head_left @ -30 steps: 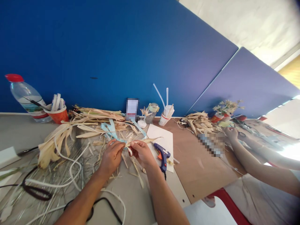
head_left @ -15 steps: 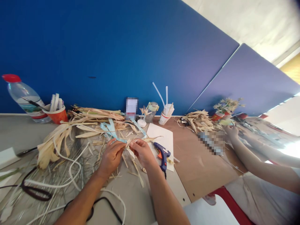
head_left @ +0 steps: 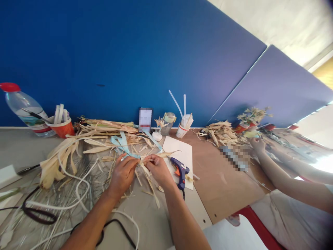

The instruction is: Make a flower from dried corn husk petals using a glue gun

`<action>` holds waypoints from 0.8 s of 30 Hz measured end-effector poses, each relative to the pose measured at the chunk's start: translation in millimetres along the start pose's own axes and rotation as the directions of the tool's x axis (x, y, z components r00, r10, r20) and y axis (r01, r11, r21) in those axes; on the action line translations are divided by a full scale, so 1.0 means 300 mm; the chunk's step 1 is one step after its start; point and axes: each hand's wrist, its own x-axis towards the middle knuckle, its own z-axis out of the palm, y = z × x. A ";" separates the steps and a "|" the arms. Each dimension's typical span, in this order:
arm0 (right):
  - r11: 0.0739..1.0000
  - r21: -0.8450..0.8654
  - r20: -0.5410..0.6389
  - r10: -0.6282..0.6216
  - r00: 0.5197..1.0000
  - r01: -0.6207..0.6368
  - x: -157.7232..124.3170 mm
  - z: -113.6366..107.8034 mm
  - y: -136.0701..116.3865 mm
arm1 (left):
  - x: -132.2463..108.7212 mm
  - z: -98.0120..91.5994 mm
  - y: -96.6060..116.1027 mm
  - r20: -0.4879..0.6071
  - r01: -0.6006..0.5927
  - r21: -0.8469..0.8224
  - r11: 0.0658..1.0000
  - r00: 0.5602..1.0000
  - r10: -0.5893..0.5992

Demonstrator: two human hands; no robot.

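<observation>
My left hand (head_left: 125, 172) and my right hand (head_left: 158, 169) meet above the table, fingertips close together. Pinched between them is a small pale piece of corn husk (head_left: 142, 162); its exact shape is partly covered by my fingers. Both hands are closed on it. Just behind my fingers a light blue ribbon (head_left: 122, 143) lies in loops over the husks. To the right of my right hand, a dark blue glue gun (head_left: 180, 172) with an orange trigger rests on a white board (head_left: 188, 152). Husk scraps (head_left: 153, 194) lie beneath my hands.
Dried husks (head_left: 106, 126) are heaped along the blue partition (head_left: 130, 62). A white cable (head_left: 79, 185) loops at left. Behind stand a bottle (head_left: 28, 114), a red cup (head_left: 63, 128), a phone (head_left: 145, 118) and a cup with straws (head_left: 182, 131). Another person's arms (head_left: 281, 173) are at right.
My right-hand fingers have shifted slightly and curl more over the husk piece. My left hand stays nearly in place. The view has turned slightly.
</observation>
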 end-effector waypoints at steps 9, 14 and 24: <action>0.945 0.307 0.142 0.074 0.987 -0.114 0.001 0.009 -0.004 | 0.003 -0.001 0.001 -0.087 -0.010 -0.092 0.996 0.996 0.002; 0.957 0.288 0.019 0.037 0.999 -0.041 0.001 0.010 -0.001 | 0.003 0.003 -0.006 -0.122 0.066 -0.155 0.986 0.989 -0.085; 0.979 0.202 0.020 -0.029 0.999 0.025 -0.005 0.017 -0.014 | 0.026 -0.007 0.030 0.018 0.143 -0.279 0.949 0.989 -0.144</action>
